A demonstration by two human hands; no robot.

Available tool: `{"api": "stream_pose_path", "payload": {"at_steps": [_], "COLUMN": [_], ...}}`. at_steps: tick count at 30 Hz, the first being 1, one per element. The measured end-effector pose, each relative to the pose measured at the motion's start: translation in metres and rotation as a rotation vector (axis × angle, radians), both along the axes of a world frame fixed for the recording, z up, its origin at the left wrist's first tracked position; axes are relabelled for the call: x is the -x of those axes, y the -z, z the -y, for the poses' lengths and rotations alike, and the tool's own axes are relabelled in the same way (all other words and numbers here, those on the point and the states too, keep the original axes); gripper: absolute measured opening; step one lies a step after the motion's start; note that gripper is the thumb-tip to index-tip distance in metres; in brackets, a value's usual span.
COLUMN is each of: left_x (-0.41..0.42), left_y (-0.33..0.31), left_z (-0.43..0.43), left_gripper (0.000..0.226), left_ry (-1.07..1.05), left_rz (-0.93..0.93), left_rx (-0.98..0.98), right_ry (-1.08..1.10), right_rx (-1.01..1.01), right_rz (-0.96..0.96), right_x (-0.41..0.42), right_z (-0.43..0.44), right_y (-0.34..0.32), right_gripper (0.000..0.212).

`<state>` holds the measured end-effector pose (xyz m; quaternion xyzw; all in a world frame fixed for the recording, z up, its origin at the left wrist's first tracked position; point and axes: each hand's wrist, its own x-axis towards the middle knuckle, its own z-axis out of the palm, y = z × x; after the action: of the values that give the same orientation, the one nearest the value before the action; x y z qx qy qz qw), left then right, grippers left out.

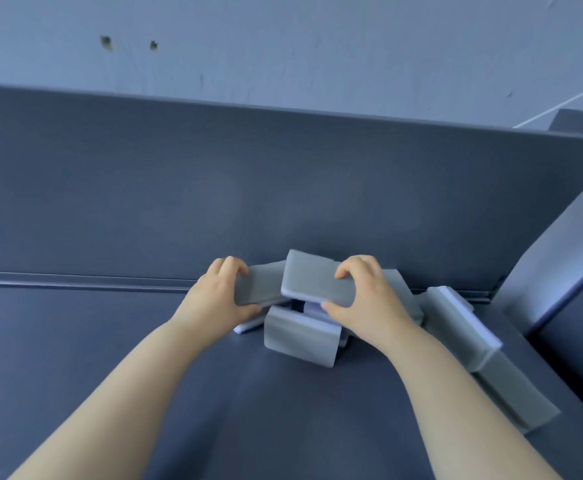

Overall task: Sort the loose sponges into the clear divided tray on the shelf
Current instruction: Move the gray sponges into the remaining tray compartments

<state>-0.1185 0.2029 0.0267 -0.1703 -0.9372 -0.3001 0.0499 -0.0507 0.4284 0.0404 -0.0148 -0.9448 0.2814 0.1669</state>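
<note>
A heap of grey sponges with pale undersides lies against the back panel of a dark shelf. My left hand point(219, 292) grips one flat grey sponge point(260, 285) by its left end. My right hand point(363, 299) grips another grey sponge point(312, 277) that overlaps the first and sits highest in the heap. Below both hands another sponge point(300, 336) stands on its edge. More sponges point(463, 327) trail off to the right toward the shelf's side wall. No clear divided tray is in view.
The dark shelf floor point(92, 341) stretches wide to the left and toward me. An upright back panel point(214, 188) rises behind the heap, with a groove along its base. A slanted side wall point(567, 244) closes the right end.
</note>
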Motion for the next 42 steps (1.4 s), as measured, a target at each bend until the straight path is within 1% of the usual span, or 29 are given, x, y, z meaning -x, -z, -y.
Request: {"api": "stream_pose_path", "payload": {"at_steps": [2, 4, 6, 7, 8, 10, 13, 16, 18, 19, 21, 24, 25, 26, 29, 32, 34, 36, 38, 40, 42], "left_x": [-0.006, -0.013, -0.019, -0.021, -0.024, -0.032, -0.047, -0.058, -0.063, -0.063, -0.065, -0.066, -0.066, -0.067, -0.068, -0.068, -0.068, -0.067, -0.067, -0.068, -0.069], "left_y": [-0.003, -0.007, -0.009, -0.009, -0.008, -0.008, -0.007, -0.005, -0.006, -0.005, -0.005, -0.005, -0.004, -0.003, 0.0, 0.003, 0.006, 0.006, 0.004, 0.0, -0.004], "left_z": [0.009, 0.017, 0.022, 0.024, 0.024, 0.022, 0.017, 0.014, 0.013, 0.013, 0.014, 0.018, 0.019, 0.019, 0.019, 0.019, 0.019, 0.021, 0.023, 0.023, 0.022], "left_gripper": [0.059, 0.068, 0.073, 0.073, 0.074, 0.072, 0.065, 0.042, 0.031, 0.031, 0.039, 0.065, 0.07, 0.069, 0.05, 0.04, 0.038, 0.039, 0.044, 0.057, 0.072], "left_ry": [-0.037, -0.053, -0.036, -0.017, 0.004, 0.026, 0.037, 0.076, 0.077, 0.074, 0.071, 0.097, 0.109, 0.121, 0.139, 0.092, 0.049, -0.004, -0.014, 0.018, 0.046], "left_rz": [-0.058, -0.106, -0.122, -0.12, -0.115, -0.082, 0.022, 0.146, 0.189, 0.196, 0.213, 0.239, 0.247, 0.258, 0.281, 0.296, 0.326, 0.359, 0.386, 0.388, 0.378], "left_rx": [-0.064, -0.107, -0.153, -0.182, -0.215, -0.303, -0.479, -0.657, -0.692, -0.68, -0.623, -0.507, -0.481, -0.475, -0.522, -0.581, -0.634, -0.712, -0.798, -0.838, -0.827], "right_ry": [0.036, 0.085, 0.13, 0.141, 0.146, 0.149, 0.174, 0.206, 0.207, 0.202, 0.187, 0.14, 0.125, 0.11, 0.042, -0.012, -0.029, -0.039, -0.039, -0.033, -0.012], "right_rx": [0.078, 0.175, 0.27, 0.295, 0.294, 0.273, 0.312, 0.4, 0.432, 0.43, 0.413, 0.413, 0.424, 0.445, 0.549, 0.65, 0.705, 0.783, 0.857, 0.875, 0.883], "right_rz": [-0.127, -0.192, -0.133, -0.087, -0.05, -0.021, -0.049, -0.1, -0.124, -0.126, -0.11, -0.075, -0.066, -0.059, -0.035, -0.018, -0.023, -0.038, -0.034, -0.02, -0.013], "right_x": [-0.007, -0.016, -0.026, -0.031, -0.036, -0.044, -0.057, -0.066, -0.07, -0.071, -0.074, -0.077, -0.078, -0.078, -0.079, -0.08, -0.079, -0.078, -0.076, -0.074, -0.072], "right_z": [-0.002, -0.004, -0.006, -0.006, -0.006, -0.002, 0.004, 0.01, 0.012, 0.014, 0.016, 0.021, 0.022, 0.024, 0.028, 0.03, 0.03, 0.029, 0.029, 0.029, 0.028], "right_y": [-0.003, -0.008, -0.012, -0.013, -0.013, -0.009, -0.002, 0.0, 0.0, 0.0, -0.002, -0.008, -0.009, -0.01, -0.01, -0.006, -0.003, 0.001, 0.004, 0.008, 0.011], "right_gripper": [0.041, 0.052, 0.068, 0.076, 0.079, 0.074, 0.069, 0.071, 0.07, 0.068, 0.064, 0.063, 0.063, 0.064, 0.062, 0.045, 0.035, 0.038, 0.043, 0.046, 0.048]}}
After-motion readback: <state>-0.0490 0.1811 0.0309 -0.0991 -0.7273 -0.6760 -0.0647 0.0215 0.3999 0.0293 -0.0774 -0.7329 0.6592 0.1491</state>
